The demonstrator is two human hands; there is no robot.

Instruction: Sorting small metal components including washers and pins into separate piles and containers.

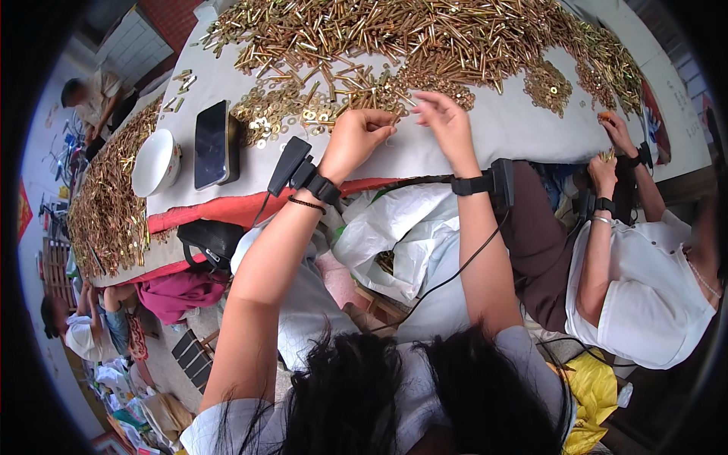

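Observation:
My left hand is raised over the near edge of the cloth-covered table, with thumb and fingers pinched together. Something small may be at its fingertips, too small to make out. Just to its right is my right hand, apart from it, fingers loosely spread and nothing visible in them. Loose gold-coloured washers lie scattered beyond my left hand. Past them spreads a big heap of gold-coloured metal bolts. A white plastic bag, with some metal pieces showing in its opening, sits on my lap below my hands.
A black phone and a white bowl stand at left on the table. Small piles of nuts and washers lie at right. At my right, a co-worker handles small pieces. Further people sit at left beside another bolt heap.

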